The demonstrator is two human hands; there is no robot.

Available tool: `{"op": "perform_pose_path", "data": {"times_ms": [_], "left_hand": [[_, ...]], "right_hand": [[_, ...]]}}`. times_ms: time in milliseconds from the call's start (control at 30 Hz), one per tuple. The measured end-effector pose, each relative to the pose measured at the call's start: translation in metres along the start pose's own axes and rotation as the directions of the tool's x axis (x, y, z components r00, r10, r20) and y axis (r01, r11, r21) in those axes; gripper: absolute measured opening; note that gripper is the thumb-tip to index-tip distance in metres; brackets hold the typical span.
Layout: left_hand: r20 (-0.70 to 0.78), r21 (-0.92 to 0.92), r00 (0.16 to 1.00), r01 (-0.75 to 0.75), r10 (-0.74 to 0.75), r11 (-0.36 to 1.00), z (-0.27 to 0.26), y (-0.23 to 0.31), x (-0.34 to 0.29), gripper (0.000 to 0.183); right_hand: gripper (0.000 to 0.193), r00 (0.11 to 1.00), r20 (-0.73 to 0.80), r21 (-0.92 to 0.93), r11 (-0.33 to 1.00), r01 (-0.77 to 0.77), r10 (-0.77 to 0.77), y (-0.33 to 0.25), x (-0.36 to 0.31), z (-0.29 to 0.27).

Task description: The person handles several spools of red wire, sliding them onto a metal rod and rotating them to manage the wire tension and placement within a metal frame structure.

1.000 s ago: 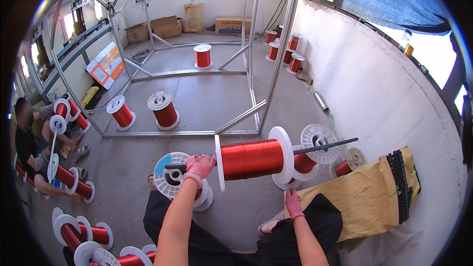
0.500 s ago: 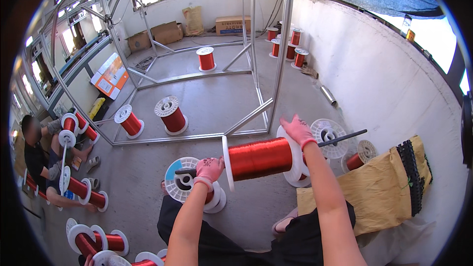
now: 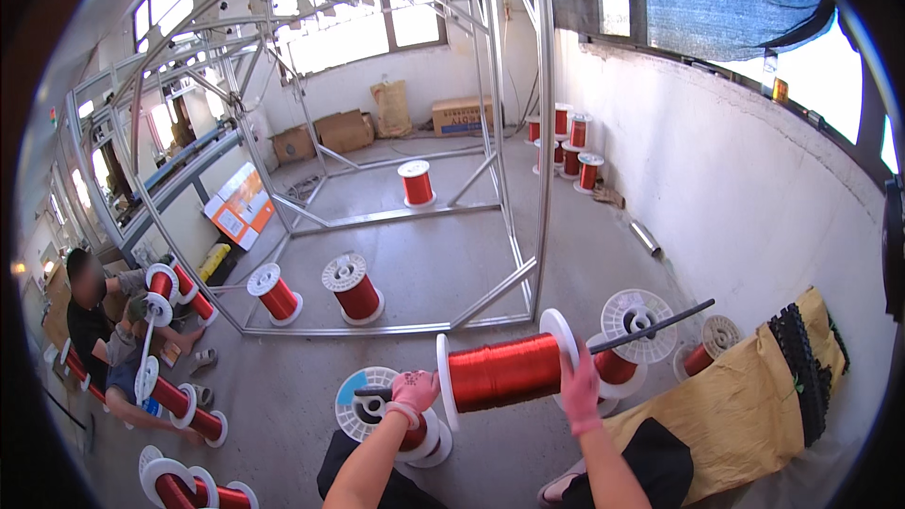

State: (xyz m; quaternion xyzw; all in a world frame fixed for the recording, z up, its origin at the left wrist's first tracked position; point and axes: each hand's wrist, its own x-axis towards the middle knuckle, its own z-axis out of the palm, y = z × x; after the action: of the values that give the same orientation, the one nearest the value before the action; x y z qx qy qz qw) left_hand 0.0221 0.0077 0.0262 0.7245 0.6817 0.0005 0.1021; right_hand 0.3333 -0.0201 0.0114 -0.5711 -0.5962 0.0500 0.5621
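Observation:
A large spool of red wire (image 3: 504,369) with white flanges lies sideways on a dark rod (image 3: 671,322) in front of me. My left hand (image 3: 416,392), in a pink glove, is closed around the rod beside the left flange. Against the right flange, my right hand (image 3: 581,385), also gloved in pink, is slightly blurred, its fingers stretched upward. The rod sticks out past the spool at upper right. Below my left hand stands a spool with a white and blue top (image 3: 353,418). Another upright spool (image 3: 617,369) is behind my right hand.
A metal frame (image 3: 396,328) stands ahead, with upright red spools (image 3: 358,294) on the floor inside it. At left, a person (image 3: 90,320) sits among spools. Yellow sacking (image 3: 716,424) lies at right, near the wall. More spools (image 3: 193,490) lie at lower left.
My right hand has come down from above the right flange to its outer side. The view has tilted upward, so the scene sits lower. My left hand keeps its hold on the rod.

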Motion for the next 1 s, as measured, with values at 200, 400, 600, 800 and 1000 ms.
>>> {"op": "perform_pose_path", "data": {"times_ms": [200,400,600,800,1000], "left_hand": [[-0.166,0.147,0.959,-0.205,0.228,0.968,0.002,-0.003,0.000,0.057],[0.029,-0.044,1.000,-0.001,0.003,0.999,0.001,0.002,0.001,0.060],[0.036,-0.057,0.999,0.014,-0.012,0.998,0.000,0.002,-0.002,0.063],[0.012,-0.051,1.000,0.025,-0.024,0.998,0.000,0.002,-0.002,0.062],[0.004,-0.066,1.000,0.013,-0.013,0.998,-0.003,0.004,-0.005,0.063]], "right_hand": [[0.056,0.518,0.274,-0.869,0.439,-0.227,0.810,0.122,-0.193,-0.034],[0.044,0.596,0.316,-0.551,0.654,-0.518,0.738,0.126,-0.113,-0.035],[0.032,0.769,0.307,-0.515,0.777,-0.361,0.561,0.067,-0.066,-0.052],[0.039,0.876,0.005,0.022,0.876,-0.482,0.482,0.035,-0.030,-0.053],[0.048,0.935,0.095,0.176,0.919,-0.353,0.341,-0.034,0.062,-0.037]]}}
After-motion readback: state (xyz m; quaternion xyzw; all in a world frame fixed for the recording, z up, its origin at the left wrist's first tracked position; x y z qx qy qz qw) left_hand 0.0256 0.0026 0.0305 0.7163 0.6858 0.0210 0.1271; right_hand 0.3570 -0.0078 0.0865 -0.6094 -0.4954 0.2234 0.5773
